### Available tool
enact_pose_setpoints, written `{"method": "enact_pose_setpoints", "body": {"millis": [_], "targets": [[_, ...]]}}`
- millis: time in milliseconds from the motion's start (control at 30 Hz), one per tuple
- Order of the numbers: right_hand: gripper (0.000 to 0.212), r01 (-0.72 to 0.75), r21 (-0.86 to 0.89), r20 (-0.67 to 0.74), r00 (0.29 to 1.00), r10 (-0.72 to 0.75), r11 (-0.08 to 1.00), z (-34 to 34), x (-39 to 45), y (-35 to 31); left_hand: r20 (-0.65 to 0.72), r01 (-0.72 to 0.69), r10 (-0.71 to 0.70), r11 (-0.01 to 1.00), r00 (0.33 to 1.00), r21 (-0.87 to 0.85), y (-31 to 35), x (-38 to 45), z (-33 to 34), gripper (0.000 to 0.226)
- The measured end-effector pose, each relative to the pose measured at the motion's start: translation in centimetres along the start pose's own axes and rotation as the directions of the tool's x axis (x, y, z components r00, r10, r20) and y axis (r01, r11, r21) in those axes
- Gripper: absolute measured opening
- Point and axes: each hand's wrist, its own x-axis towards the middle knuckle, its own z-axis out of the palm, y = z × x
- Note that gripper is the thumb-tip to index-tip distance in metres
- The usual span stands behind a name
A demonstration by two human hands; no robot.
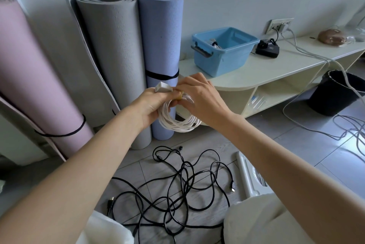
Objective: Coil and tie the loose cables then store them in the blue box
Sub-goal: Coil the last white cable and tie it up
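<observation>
1. Now my left hand (153, 105) grips the white cable coil (178, 119), keeping its loops together.
2. My right hand (199, 95) pinches a yellow tie (180, 95) at the coil's top, apparently fastening it.
3. Farther right, the blue box (223, 51) waits on the shelf (276, 67).

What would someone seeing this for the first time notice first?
Most likely the two hands at centre frame: the left hand grips a coiled white cable while the right hand works a yellow tie at its top. Below them, tangled black cables sprawl on the floor. Beyond, right of centre, the blue box sits on a low pale shelf.
</observation>
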Motion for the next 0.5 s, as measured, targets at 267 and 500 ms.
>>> {"method": "enact_pose_setpoints", "body": {"millis": [267,500], "targets": [[0.05,-0.063,0.062,0.11,0.992,0.056,0.996,0.1,-0.02,0.43,-0.039,0.03,-0.028,0.999,0.999,0.037,-0.58,0.45,-0.36,0.004],[0.035,-0.1,0.135,0.108,0.99,0.086,0.986,-0.31,-0.14,0.61,-0.05,0.024,-0.02,0.997,0.999,0.071,-0.93,0.71,0.08,0.013]]}}
